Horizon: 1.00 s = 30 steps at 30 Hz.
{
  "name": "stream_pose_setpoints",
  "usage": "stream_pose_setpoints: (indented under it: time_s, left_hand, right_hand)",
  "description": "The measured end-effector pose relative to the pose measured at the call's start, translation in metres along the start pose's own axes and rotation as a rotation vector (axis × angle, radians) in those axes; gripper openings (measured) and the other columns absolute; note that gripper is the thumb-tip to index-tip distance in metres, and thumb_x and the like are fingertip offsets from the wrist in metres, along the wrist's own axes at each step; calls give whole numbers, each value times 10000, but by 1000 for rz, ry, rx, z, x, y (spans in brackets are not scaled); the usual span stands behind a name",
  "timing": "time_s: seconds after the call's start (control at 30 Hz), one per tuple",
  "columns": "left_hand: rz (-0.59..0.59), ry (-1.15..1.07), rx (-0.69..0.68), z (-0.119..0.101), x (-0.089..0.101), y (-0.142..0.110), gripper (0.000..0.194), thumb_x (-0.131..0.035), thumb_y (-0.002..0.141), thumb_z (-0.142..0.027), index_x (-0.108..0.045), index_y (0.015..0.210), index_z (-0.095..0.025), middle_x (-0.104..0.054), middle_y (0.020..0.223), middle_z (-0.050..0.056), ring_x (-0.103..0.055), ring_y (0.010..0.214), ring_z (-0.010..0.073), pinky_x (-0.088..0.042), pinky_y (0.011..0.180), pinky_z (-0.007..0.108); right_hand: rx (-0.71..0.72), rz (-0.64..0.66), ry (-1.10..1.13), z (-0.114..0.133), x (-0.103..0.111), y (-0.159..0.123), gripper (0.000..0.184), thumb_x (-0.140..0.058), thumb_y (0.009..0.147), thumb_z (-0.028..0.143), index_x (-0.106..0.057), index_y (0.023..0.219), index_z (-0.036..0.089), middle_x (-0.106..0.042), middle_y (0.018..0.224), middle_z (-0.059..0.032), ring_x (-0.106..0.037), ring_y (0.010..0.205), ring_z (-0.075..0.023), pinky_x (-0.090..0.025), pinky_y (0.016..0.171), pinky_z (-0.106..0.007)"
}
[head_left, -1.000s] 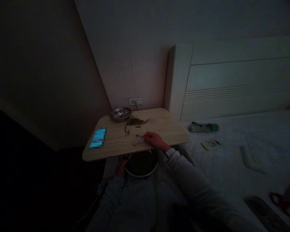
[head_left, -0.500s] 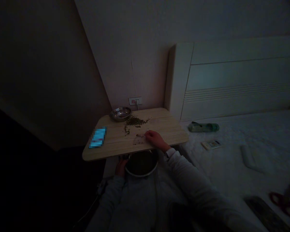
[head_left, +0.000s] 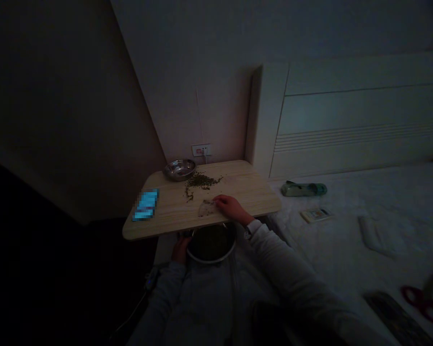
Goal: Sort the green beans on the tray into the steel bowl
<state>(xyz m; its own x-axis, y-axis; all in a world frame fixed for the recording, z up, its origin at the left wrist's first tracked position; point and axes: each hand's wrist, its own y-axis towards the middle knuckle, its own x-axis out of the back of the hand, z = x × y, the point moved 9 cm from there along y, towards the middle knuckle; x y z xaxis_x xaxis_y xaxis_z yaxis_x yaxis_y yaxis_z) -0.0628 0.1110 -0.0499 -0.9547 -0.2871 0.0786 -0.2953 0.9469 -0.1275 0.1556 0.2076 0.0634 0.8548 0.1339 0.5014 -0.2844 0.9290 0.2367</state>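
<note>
My right hand (head_left: 230,207) is over the front of the wooden tabletop (head_left: 166,218), fingers pinched on the edge of a small clear, film-like piece (head_left: 206,208) with dark specks on it. Whether this is a bag or a stiff sheet cannot be made out. Below the table edge, my left hand (head_left: 180,250) grips the left side of a wide bowl (head_left: 210,262) with a pale rim. Dark green bits fill its inside. Behind the right hand lies a loose pile of small green grains (head_left: 201,180), with a few strays nearer.
A shiny metal bowl (head_left: 180,170) stands at the table's back left, and a lit phone (head_left: 146,205) lies at its left end. On the bed are a green bottle (head_left: 303,189), a small pale card-like object (head_left: 315,215) and red-handled scissors (head_left: 424,302). The room is dim.
My right hand has shifted slightly left with the clear piece, which now looks more raised and folded. My left hand and the bowl stay in place.
</note>
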Motion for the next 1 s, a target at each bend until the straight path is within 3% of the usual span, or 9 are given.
stream_pose_setpoints:
  time_s: [0.33, 0.7, 1.0]
  left_hand:
    - [12, -21, 59, 6, -3, 2, 117, -633, 561, -277, -697, 645, -226, -716, 903, 63, -581, 1048, 293, -414, 940, 390]
    - [-19, -17, 73, 4, -2, 2, 108, -620, 557, -276, -683, 625, -221, -711, 830, 61, -585, 1029, 287, -398, 949, 392]
    - [-25, 1, 59, -2, -1, -2, 70, -625, 539, -254, -671, 581, -223, -715, 911, 77, -561, 1088, 304, -380, 980, 395]
  right_hand:
    - [-43, -21, 99, -2, 2, 0, 185, -510, 742, 171, -680, 815, 167, -676, 828, -24, -582, 804, -151, -436, 777, -263]
    - [-136, -160, 112, -7, 18, -4, 178, -463, 711, 188, -638, 714, 155, -637, 733, -17, -553, 739, -142, -419, 737, -255]
    - [-153, -256, 56, -10, 26, -7, 147, -464, 730, 235, -580, 663, 176, -604, 686, -4, -523, 702, -136, -405, 683, -242]
